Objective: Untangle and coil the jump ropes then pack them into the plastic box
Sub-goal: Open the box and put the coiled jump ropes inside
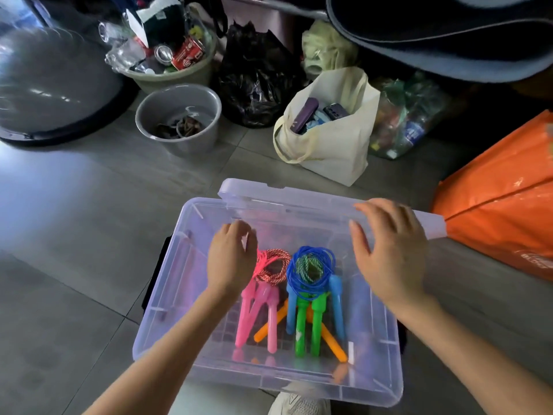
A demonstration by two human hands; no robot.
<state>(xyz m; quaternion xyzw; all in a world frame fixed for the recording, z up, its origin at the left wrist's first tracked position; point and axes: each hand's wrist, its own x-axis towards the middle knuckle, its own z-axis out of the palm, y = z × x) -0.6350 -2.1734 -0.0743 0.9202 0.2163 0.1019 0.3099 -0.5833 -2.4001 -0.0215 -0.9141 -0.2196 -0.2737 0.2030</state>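
Jump ropes (pixel 291 304) lie coiled inside plastic box (pixel 167 324) on floor (pixel 89 235). Left hand (pixel 232 259) curled over pink coil (pixel 273 266), grip unclear; blue coil (pixel 311 274) alongside; right hand (pixel 389 250) spread at lid (pixel 269 196). Advice: press loops flat before closing.

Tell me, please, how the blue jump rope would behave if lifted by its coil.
Probably floppy: the blue jump rope is thin cord in loose loops, so they may spill apart. Its rigid-looking blue handles would likely dangle.
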